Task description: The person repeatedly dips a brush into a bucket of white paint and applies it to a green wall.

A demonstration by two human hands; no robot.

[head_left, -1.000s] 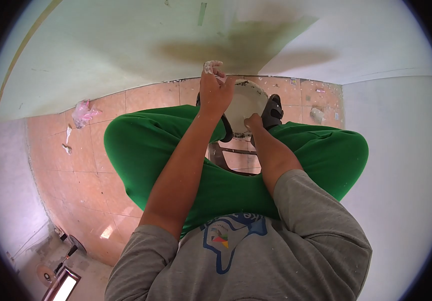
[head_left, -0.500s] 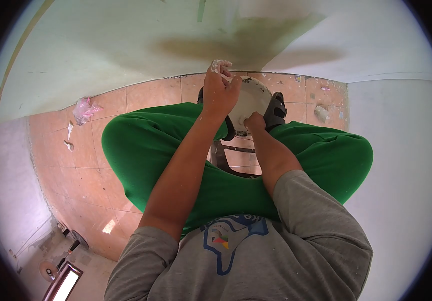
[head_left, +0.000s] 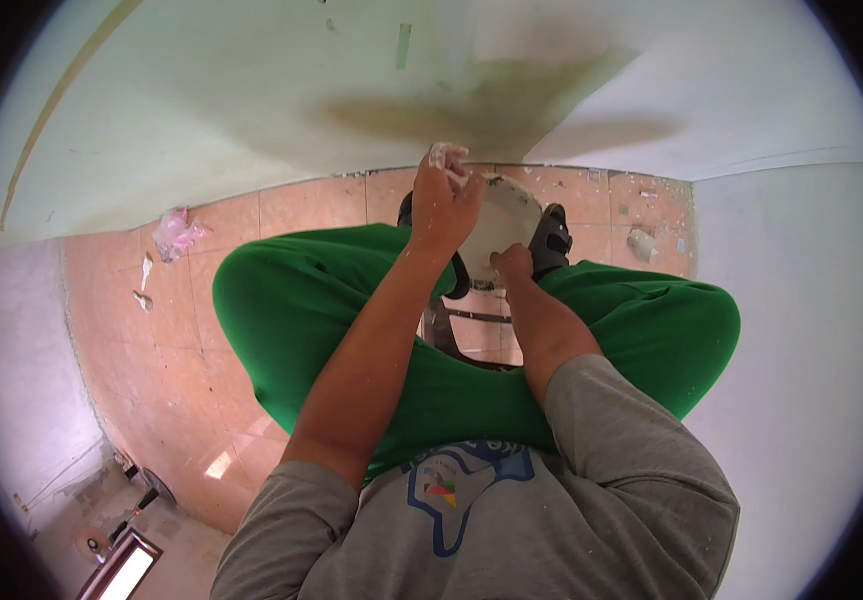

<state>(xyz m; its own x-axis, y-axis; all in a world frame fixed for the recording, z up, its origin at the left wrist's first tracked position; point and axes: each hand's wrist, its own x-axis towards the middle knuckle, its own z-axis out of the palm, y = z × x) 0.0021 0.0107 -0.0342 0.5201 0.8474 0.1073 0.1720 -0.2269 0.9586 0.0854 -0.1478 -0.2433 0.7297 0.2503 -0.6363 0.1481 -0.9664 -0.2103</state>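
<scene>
Between my feet stands a round pale bucket [head_left: 504, 215], its rim spotted with dark marks. My left hand [head_left: 445, 203] is raised at the bucket's left side, fingers bent and coated with white paste, thumb apart from them; I see no tool in it. At the near right rim, my right hand [head_left: 514, 263] is closed. Its fingers are mostly hidden, and what they grip cannot be made out. A dark sandal [head_left: 553, 240] is beside the bucket on the right.
A wall [head_left: 251, 110] with green and brownish patches rises ahead. On the tiled floor [head_left: 221, 350] lie a pink plastic bag [head_left: 179, 235], a white-smeared tool [head_left: 145, 270] and crumpled scrap [head_left: 641, 242]. A dark stool frame [head_left: 446, 335] shows beneath me. A fan [head_left: 156, 487] is at lower left.
The view has tilted slightly, so the floor and bucket sit lower in the picture. Both hands keep nearly the same pose and place by the bucket.
</scene>
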